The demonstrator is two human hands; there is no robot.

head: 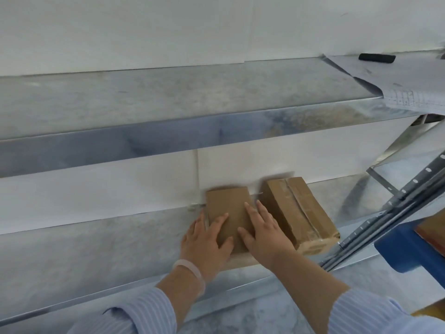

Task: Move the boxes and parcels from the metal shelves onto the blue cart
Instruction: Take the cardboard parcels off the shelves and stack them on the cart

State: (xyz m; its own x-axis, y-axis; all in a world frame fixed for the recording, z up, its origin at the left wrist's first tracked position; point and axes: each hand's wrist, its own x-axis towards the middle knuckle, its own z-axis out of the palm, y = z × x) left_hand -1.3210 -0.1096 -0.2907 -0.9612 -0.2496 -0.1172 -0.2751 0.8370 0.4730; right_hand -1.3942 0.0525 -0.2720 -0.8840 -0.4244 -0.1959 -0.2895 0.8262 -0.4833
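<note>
Striped sleeves (144, 309) out; left hand (207, 239), right hand (265, 235) spread flat across box (228, 208) on shelf (96, 249). Clamp both sides evenly, lift clear of taped box (298, 213), then cart (409, 251).

The metal shelf (84, 249) before me spans the lower half of the frame. On it, just right of centre, lie a plain cardboard box (227, 203) and, just beside it to the right, a taped cardboard box (298, 213). The upper shelf (168, 92) bears a grey flat parcel (414, 78) at upper right.
</note>
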